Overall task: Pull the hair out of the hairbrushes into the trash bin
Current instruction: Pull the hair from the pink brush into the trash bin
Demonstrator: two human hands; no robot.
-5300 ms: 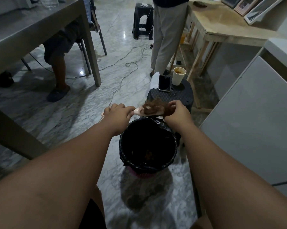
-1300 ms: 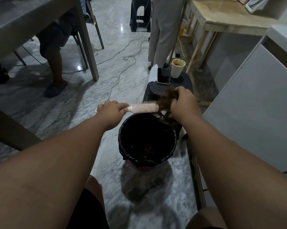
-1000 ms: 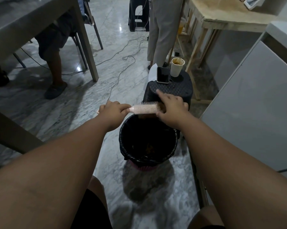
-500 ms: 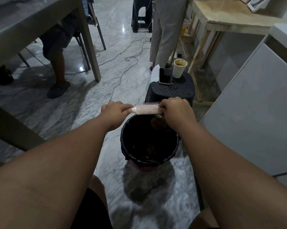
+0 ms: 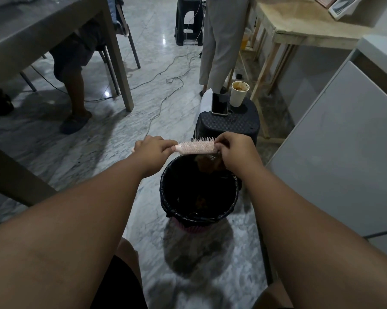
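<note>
The brush [image 5: 197, 146] is over the bin [image 5: 199, 216]; left hand [image 5: 153, 150] clenches its handle, right hand [image 5: 236, 152] pinches hair [image 5: 207, 163] at its tip. Next, probably, drop the hair.

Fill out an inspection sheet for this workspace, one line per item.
Surface: marble floor, no worktop in use.
Job's things: pink hairbrush held level over the black-lined trash bin; brown hair clump hanging below the brush tip over the bin; more hair in the bin's bottom.
Clutter: phone and paper cup on the black stool behind the bin.
Hands: left hand shut on the brush handle; right hand pinching at the brush tip.
Cables: cords trailing across the floor.
Surroundings: seated person at the grey table, standing person, wooden table, white cabinet.
</note>
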